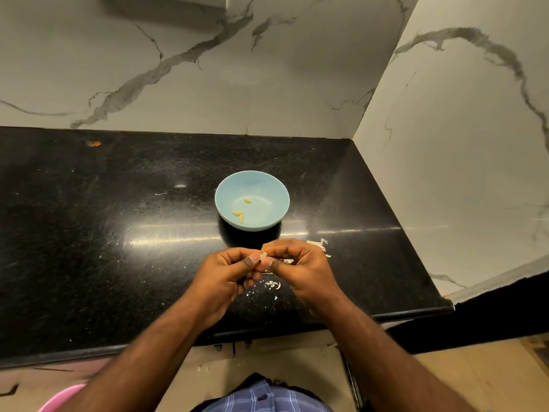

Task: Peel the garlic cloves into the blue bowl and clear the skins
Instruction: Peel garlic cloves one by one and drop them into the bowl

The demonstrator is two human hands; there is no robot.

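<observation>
A blue bowl (276, 185) stands on the black counter and holds three peeled yellowish garlic cloves (238, 215). Just in front of the bowl, above the counter, my left hand (225, 275) and my right hand (300, 266) meet. Both pinch a small pale garlic clove (263, 256) between thumbs and fingertips. White garlic skins (272, 284) lie scattered on the counter under my hands, and more skins (318, 244) lie to the right of my right hand.
The black granite counter (118, 233) runs left from a corner of white marbled walls (445, 144). Its front edge lies below my wrists. A pink basin rim (59, 396) shows at the bottom left, on the floor side.
</observation>
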